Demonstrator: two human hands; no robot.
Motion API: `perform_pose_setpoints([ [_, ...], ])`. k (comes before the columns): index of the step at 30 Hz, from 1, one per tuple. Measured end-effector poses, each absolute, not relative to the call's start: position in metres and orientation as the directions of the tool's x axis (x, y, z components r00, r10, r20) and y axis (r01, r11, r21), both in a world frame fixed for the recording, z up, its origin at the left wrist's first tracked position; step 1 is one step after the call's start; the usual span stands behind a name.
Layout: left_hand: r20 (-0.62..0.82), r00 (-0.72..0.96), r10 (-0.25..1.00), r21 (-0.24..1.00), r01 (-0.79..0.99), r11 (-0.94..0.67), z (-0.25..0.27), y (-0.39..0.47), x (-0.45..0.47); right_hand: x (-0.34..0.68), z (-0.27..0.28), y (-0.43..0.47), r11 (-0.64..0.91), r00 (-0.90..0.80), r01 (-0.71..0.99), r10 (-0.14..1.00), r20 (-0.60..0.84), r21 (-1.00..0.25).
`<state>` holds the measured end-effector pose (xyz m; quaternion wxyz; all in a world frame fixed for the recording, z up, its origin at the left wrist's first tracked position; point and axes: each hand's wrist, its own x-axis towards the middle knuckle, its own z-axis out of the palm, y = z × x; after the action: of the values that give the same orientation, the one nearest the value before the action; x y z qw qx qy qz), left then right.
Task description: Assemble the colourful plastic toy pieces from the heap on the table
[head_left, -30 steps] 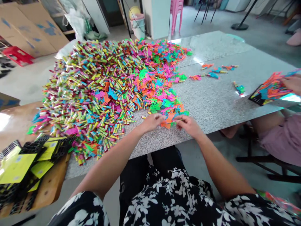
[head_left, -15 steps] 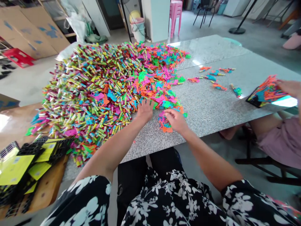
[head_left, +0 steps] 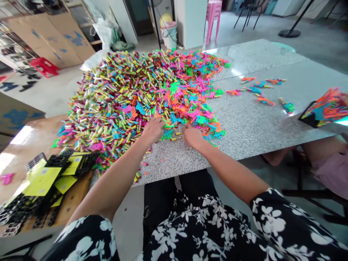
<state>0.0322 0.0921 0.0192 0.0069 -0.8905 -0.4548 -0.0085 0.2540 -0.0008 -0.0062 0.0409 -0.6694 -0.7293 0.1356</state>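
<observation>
A big heap of small wrapped tubes covers the left of the stone table, mixed along its right side with bright plastic toy guns. My left hand reaches onto the heap's front edge, fingers apart beside green and blue pieces; its fingertips are partly hidden. To its right, my right hand rests low by the toy guns with curled fingers, and what they hold, if anything, is hidden. Between the hands lie a few loose yellow tubes and a green toy gun.
Black plastic racks with yellow cards lie on a wooden board at left. Several toy guns with tubes are scattered on the table's right. Another person's hand is at a black holder full of toy guns.
My left hand has moved left onto the tubes and my right hand slightly left. The small pile by my right hand has merged into the heap; loose tubes now show at the front edge.
</observation>
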Motion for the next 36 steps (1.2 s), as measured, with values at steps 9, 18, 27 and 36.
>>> perform_pose_setpoints([
  [9,-0.173,0.394,0.903,0.731,0.665,-0.150,0.021,0.045,-0.010,0.242,-0.023,-0.006,-0.007,-0.019,0.741,0.999,-0.032,-0.672],
  [18,-0.253,0.548,0.797,0.886,0.462,-0.036,0.023,0.016,0.003,0.224,-0.005,-0.027,0.105,0.047,0.067,0.993,0.109,-0.992],
  [27,-0.272,0.665,0.695,0.895,0.441,-0.072,0.039,0.012,-0.001,0.225,-0.005,-0.026,-0.018,-0.108,-0.201,0.994,0.004,-0.979],
  [36,-0.273,0.716,0.642,0.896,0.433,-0.102,0.039,0.013,-0.007,0.224,-0.006,-0.033,-0.059,-0.196,-0.289,0.981,-0.002,-0.955],
])
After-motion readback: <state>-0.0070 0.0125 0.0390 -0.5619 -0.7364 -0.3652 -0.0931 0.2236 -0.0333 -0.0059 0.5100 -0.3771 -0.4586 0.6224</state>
